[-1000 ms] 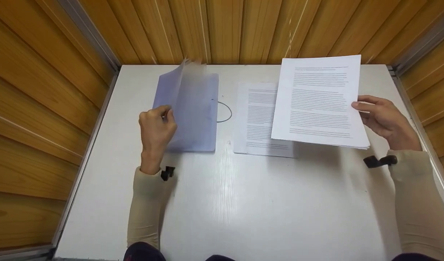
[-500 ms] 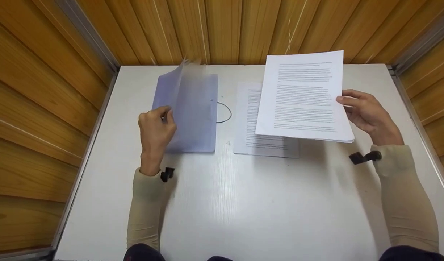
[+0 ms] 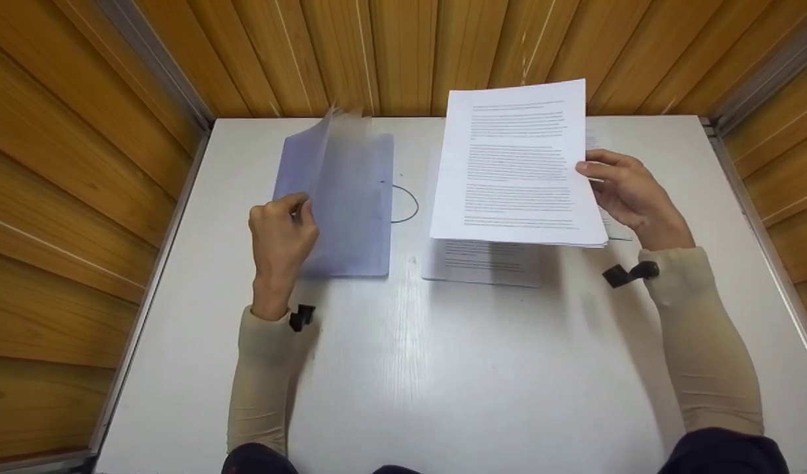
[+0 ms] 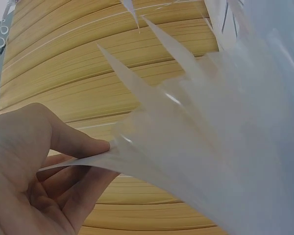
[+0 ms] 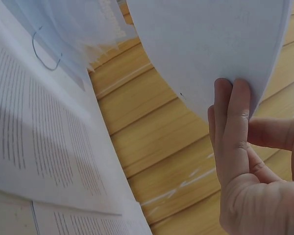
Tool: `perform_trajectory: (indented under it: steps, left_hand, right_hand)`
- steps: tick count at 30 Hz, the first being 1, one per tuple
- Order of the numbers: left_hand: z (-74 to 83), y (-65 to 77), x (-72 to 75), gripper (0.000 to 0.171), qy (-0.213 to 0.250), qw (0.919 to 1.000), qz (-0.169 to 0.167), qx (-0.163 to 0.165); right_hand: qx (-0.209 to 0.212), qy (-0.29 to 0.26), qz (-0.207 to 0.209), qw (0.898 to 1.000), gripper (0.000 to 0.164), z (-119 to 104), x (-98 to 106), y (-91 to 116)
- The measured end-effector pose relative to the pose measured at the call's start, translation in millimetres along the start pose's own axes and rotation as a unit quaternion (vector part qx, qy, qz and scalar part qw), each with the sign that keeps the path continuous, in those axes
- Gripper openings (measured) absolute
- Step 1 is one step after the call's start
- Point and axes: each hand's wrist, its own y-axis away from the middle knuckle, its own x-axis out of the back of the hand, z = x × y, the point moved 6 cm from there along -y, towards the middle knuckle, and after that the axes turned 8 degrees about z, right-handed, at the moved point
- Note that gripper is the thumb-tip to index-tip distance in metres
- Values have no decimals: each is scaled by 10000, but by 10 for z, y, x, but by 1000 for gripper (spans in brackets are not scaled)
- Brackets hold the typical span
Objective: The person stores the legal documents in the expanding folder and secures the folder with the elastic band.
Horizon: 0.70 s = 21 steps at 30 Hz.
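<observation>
On a white table [image 3: 390, 368], the bluish translucent plastic folder [image 3: 357, 217] lies spread, its cover and thin clear leaves raised along the left side. Right of the folder and above the table, a thick white sheaf of printed paper [image 3: 519, 164] is slightly tilted, its lower corners layered. Beneath it, just beside the folder, lies a flat stack of printed pages [image 3: 482, 266]; farther right of the folder, more paper [image 3: 619, 232] shows partly behind the right hand [image 3: 634, 187]. The hands are well apart: the right pinches the sheaf's right edge, while the left hand [image 3: 282, 230] pinches the folder's raised leaves. A thin dark elastic loop [image 3: 417, 205] bows out from the folder's right edge.

The left wrist view alone reveals many leaves fanned into pointed corners. The right wrist view shows the sheaf's pale back, with fingers extended against it and the thumb opposite. Paragraphs of dark print fill the pages, too small to read.
</observation>
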Motion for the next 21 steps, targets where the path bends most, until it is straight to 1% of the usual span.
perform_trajectory:
  steps: [6,14,21]
  left_hand:
    - [-2,3,-13,16,5,10000,-17,-14]
    - [14,1,-2,15,-42,9999,31,-92]
    - [26,-2,27,15,-130,9998,55,-144]
  right_hand:
    - [-2,-157,-52,9999,23,34,-195,-85]
    - [56,-7,-79,10000,22,53,-482,-182]
    - [67,221,-123,9997,24,71,-789,-284]
